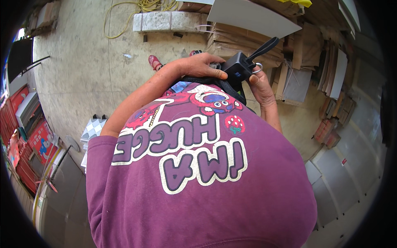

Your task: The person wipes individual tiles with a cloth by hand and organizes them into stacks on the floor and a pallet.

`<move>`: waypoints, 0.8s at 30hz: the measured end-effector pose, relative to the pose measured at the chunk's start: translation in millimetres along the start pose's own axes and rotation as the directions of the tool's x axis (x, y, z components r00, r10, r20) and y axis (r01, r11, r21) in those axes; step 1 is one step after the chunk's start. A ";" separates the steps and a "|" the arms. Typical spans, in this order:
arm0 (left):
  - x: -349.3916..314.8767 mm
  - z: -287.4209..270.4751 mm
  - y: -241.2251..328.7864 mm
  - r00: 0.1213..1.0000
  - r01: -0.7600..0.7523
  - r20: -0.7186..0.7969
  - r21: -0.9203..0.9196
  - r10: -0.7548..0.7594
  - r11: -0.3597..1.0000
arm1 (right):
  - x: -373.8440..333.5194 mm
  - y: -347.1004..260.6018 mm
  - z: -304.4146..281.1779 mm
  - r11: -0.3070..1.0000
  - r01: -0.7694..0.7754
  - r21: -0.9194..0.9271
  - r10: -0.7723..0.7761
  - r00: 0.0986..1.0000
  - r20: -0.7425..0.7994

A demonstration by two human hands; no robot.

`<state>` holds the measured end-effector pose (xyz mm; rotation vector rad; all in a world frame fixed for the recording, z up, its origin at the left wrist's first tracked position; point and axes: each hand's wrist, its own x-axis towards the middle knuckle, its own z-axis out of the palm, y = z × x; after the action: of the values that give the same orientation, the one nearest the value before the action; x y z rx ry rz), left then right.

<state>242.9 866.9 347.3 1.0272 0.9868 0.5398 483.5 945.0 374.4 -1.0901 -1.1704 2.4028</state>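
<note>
In front of my waist, a black power bank (237, 68) with a small lit display is held upright between my hands. My left hand (202, 66) is closed against its left side, thumb near its lower edge and fingers partly hidden behind it. On its right side rests my right hand (263, 87), thumb and fingers curled in at the edge. A black cable loop (264, 47) sticks out from the top of the power bank. Beside my right fingers shows a pale ring-shaped loop (258, 68). Below, a black mesh strap (228, 87) runs along the purple shirt (198, 206).
Stacked flattened cardboard (231, 39) lies ahead, under a large pale sheet (252, 18). A white stone-like block (171, 21) and a coiled yellow hose (151, 5) are on the concrete floor (82, 53). More boards (331, 74) lean at the right.
</note>
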 end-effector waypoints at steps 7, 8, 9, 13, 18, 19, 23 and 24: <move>-5.4 0.3 -6.7 0.998 -0.032 -0.055 -0.058 0.029 0.998 | 1.3 -9.7 15.7 0.979 -0.004 -0.203 -0.021 0.992 -0.123; -6.2 0.3 -5.2 0.998 -0.028 -0.054 -0.060 0.025 0.998 | 0.5 -8.5 16.6 0.979 0.000 -0.203 -0.027 0.991 -0.131; -6.7 0.8 -4.6 0.998 -0.024 -0.053 -0.061 0.020 0.998 | -0.2 -7.0 17.2 0.979 0.003 -0.202 -0.032 0.990 -0.140; -7.2 0.4 -8.6 1.000 0.002 -0.028 -0.029 -0.003 1.000 | 1.0 -4.7 21.2 0.980 0.002 -0.198 -0.035 0.987 -0.160; -10.4 -0.1 -15.8 0.998 0.019 -0.059 -0.042 -0.022 0.999 | 3.6 -2.6 26.5 0.975 -0.011 -0.220 -0.028 0.985 -0.170; -11.4 -0.3 -17.4 0.998 0.020 -0.054 -0.054 -0.023 0.998 | 4.0 -2.3 27.3 0.973 -0.016 -0.230 -0.025 0.985 -0.173; -13.6 -1.1 -19.3 0.999 0.013 -0.052 -0.068 -0.017 0.998 | 5.4 -3.4 29.2 0.966 -0.033 -0.257 -0.011 0.986 -0.168; -14.6 -2.0 -20.0 0.998 0.010 -0.055 -0.065 -0.014 0.998 | 6.4 -3.7 30.0 0.964 -0.036 -0.262 -0.009 0.986 -0.167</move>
<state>232.9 847.7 335.3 0.9527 1.0176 0.5892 457.1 933.6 385.9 -1.3532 -1.4575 2.1567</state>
